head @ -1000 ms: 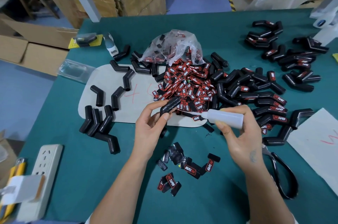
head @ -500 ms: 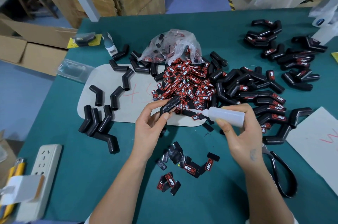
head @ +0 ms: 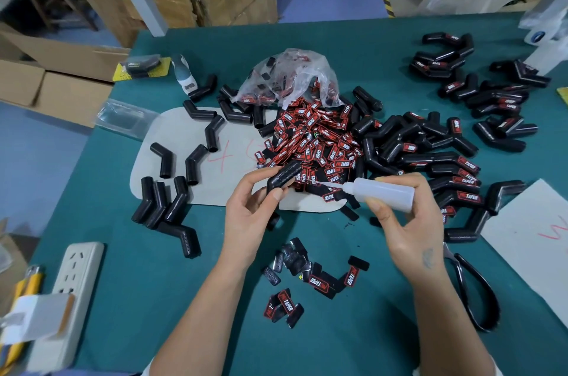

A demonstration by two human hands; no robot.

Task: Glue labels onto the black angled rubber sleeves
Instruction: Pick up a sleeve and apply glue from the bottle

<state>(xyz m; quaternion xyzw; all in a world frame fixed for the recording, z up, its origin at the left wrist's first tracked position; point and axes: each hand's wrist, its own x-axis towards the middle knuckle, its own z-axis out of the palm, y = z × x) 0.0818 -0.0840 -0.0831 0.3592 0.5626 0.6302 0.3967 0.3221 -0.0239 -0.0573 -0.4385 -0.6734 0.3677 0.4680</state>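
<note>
Light was even and fairly bright, with soft shadows. Wide-angle bending warped the edges; the near left corner was blurred.

1. Bare green table (head: 172,308) lies open between the power strip (head: 72,289) at the left edge and the small cluster of loose labels (head: 307,277) near the forearms.
2. Ahead of the hands, the label heap (head: 310,139) and its plastic bag (head: 289,77) block a straight reach forward.
3. Labelled sleeves (head: 445,166) crowd the right side, with scissors (head: 473,289) lying beside the right forearm.
4. Unlabelled sleeves (head: 166,200) lie scattered on the pale board (head: 239,191) at the left, with gaps between them.
5. The far table strip behind the bag is open.
</note>
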